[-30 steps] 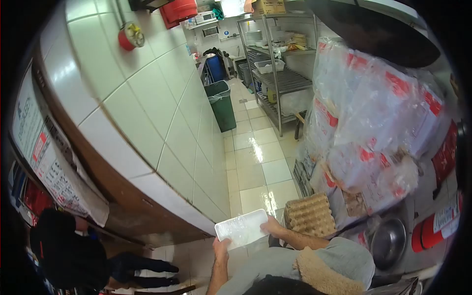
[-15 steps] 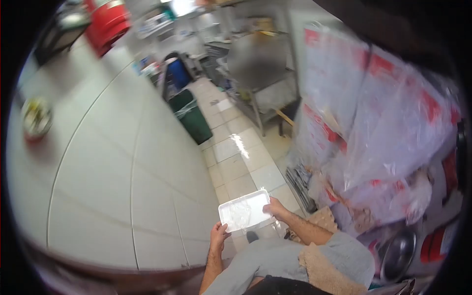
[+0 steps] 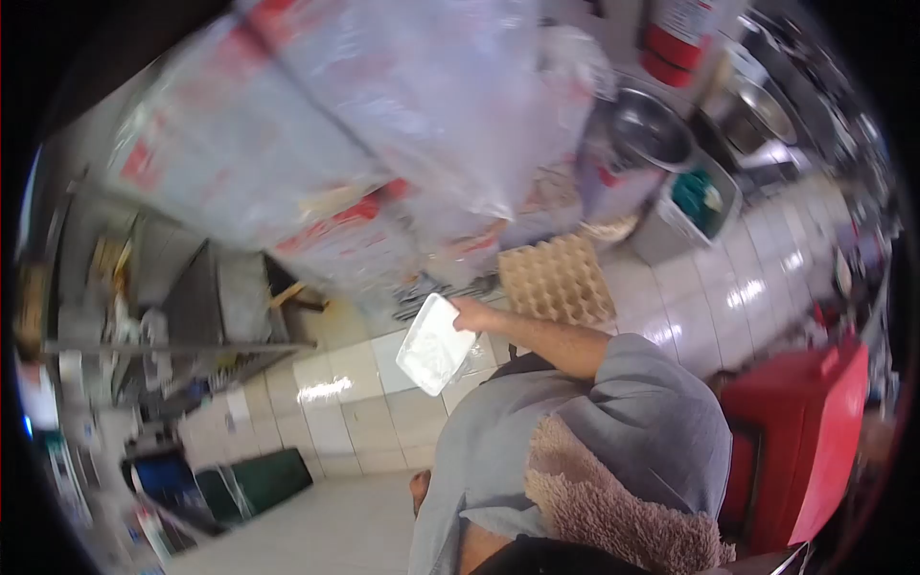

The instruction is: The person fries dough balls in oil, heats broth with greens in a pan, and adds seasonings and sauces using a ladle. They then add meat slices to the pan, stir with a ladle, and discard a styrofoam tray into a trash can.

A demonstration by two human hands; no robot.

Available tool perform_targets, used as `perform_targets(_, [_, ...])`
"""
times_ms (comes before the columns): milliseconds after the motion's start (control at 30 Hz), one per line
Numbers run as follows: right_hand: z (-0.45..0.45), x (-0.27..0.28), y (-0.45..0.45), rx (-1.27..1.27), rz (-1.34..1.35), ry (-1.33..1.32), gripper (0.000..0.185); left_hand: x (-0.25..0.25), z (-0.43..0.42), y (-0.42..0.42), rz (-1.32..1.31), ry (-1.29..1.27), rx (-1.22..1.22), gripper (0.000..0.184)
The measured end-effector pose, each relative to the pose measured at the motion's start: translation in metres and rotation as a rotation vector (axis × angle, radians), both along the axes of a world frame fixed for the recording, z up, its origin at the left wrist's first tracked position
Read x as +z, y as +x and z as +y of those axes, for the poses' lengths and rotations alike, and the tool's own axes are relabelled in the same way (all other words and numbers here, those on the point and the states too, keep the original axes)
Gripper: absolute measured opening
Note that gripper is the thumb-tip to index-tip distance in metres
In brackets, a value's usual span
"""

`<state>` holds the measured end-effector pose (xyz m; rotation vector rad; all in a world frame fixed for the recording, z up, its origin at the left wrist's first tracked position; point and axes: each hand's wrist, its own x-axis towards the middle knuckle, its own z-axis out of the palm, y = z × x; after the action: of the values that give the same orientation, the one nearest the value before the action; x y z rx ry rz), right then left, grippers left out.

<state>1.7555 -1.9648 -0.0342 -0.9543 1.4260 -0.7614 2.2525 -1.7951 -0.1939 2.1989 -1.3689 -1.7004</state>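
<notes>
A shallow white tray [image 3: 433,347] with thin clear plastic in it is gripped at its upper right edge by my right hand [image 3: 470,314]. Only a small part of my left hand [image 3: 419,487] shows beside my grey shirt, below the tray and apart from it; its fingers are not clear. A brown egg carton [image 3: 558,278] lies just beyond my right forearm. A tan cloth [image 3: 604,494] hangs over the shirt.
Large plastic-wrapped packs [image 3: 383,105] are stacked ahead. At the right are a metal bowl [image 3: 652,129], a grey bin [image 3: 676,230], a fire extinguisher [image 3: 678,36] and a red container [image 3: 800,441]. A metal shelf [image 3: 182,345] and a green bin [image 3: 257,487] are at the left.
The view has swung right, bringing the grey bin and red container into sight. My left hand has let go of the tray and dropped toward my body; my right hand still holds it.
</notes>
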Motion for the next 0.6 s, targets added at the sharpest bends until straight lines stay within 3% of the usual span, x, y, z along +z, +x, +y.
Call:
perform_targets(67, [0.035,0.027,-0.046,-0.189,0.203,-0.023,0.04,-0.003,-0.032,0.011,-0.082,0.049,-0.139,0.027])
perform_targets(200, [0.138,0.018,-0.131,-0.642,0.269,-0.092,0.044,0.004,-0.111,-0.012,-0.026,0.098,-0.04,0.027])
perform_targets(233, [0.165,0.003,-0.152,-0.771,0.155,-0.006,0.043,0.007,-0.13,-0.027,0.009,0.088,0.001,0.027])
perform_targets(333, [0.241,0.029,-0.178,-1.199,-0.171,-0.015,0.042,0.013,-0.179,-0.097,0.125,0.007,0.035,0.027])
perform_targets(433, [0.289,0.052,-0.197,-1.372,-0.201,0.007,0.04,0.035,-0.198,-0.197,0.223,-0.077,0.014,0.026])
perform_targets(600, [0.329,0.029,-0.258,-1.56,-0.169,-0.01,0.036,0.061,-0.162,-0.325,0.312,-0.171,-0.136,0.025])
